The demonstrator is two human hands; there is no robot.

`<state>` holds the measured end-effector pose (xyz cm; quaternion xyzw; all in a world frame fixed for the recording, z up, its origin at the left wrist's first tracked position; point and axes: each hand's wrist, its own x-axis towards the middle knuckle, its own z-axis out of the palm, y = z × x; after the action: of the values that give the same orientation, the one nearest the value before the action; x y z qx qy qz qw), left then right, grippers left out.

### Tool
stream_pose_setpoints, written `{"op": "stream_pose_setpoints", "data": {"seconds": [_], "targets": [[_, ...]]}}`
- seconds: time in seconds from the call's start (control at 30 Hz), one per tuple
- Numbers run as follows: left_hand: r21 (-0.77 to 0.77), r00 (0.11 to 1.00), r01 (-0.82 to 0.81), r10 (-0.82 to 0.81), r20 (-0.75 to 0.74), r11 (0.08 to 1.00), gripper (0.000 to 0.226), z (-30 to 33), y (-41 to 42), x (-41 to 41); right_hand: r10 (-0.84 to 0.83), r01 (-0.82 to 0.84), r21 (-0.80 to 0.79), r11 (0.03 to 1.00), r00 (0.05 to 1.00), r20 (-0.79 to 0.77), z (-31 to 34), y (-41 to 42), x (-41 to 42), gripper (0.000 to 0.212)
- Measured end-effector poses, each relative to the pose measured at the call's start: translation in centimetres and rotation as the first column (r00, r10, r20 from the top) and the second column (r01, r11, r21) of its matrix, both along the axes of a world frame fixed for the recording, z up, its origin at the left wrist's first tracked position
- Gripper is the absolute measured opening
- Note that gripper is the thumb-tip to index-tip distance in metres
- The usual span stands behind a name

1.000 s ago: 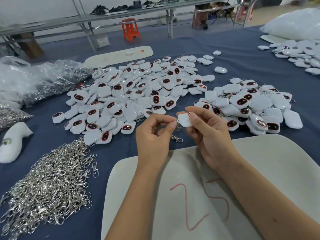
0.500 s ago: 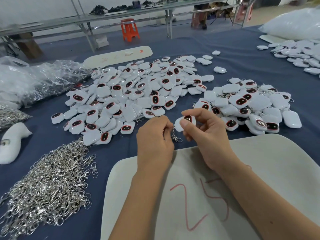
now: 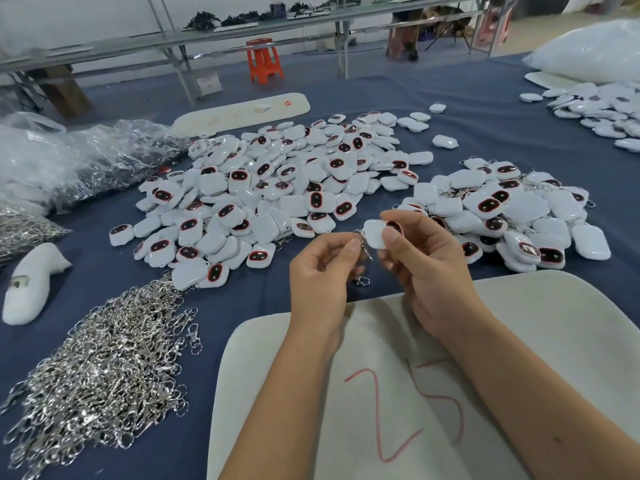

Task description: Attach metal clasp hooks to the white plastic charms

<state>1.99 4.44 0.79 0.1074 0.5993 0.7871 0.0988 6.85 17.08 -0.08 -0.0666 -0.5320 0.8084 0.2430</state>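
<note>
My right hand (image 3: 424,268) pinches a white plastic charm (image 3: 375,233) with a dark red-rimmed face between thumb and forefinger. My left hand (image 3: 322,271) holds a metal clasp hook (image 3: 363,242) by its ring right at the charm's left edge; the hook's chain hangs down to a small clasp (image 3: 362,280) between the hands. A big pile of loose white charms (image 3: 270,188) lies beyond my hands. To the right sits a second pile of charms with hooks on them (image 3: 512,213). A heap of silver clasp hooks (image 3: 97,372) lies at the lower left.
A pale foam board (image 3: 519,341) marked "25" in red lies under my forearms. A clear plastic bag (image 3: 86,157) of hooks sits far left, a white foam piece (image 3: 31,282) near it. More charms (image 3: 606,112) and a white bag (image 3: 588,53) are far right.
My right hand has turned the charm so its dark face shows and lifted it slightly. My left hand has brought the hook's ring up to the charm's edge.
</note>
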Motion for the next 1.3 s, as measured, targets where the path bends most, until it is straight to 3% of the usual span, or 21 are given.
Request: {"op": "stream_pose_setpoints", "data": {"seconds": [0.27,0.4,0.6,0.93,1.13,1.3], "targets": [[0.078,1.000,-0.004,0.003,0.009,0.997,0.012,0.3,-0.1,0.0,0.003,-0.006,0.097,0.995,0.999,0.033,0.1,-0.4,0.2,0.024],[0.088,0.999,-0.037,0.036,0.012,0.995,0.015,0.1,-0.1,-0.1,-0.021,0.014,0.170,0.985,0.999,0.041,0.3,-0.6,0.3,0.025],[0.055,0.998,0.036,-0.039,0.048,0.998,0.028,0.0,-0.6,-0.5,-0.085,0.068,0.243,0.968,0.994,0.062,0.3,-0.7,0.4,0.025],[0.003,0.988,-0.111,0.111,-0.110,0.994,0.033,-0.4,-0.3,-0.9,0.030,-0.045,0.105,0.993,0.990,0.140,-0.3,-0.4,0.1,0.026],[0.015,0.987,-0.126,0.127,-0.095,0.992,0.030,-0.4,-0.4,-0.9,0.141,-0.154,0.077,0.985,0.978,0.155,-0.6,-0.3,-0.2,0.033],[-0.034,0.978,-0.135,0.128,-0.164,0.990,0.029,-0.3,-0.8,-1.1,0.213,-0.221,0.023,0.975,0.959,0.186,-0.1,-0.2,-0.2,0.022]]}}
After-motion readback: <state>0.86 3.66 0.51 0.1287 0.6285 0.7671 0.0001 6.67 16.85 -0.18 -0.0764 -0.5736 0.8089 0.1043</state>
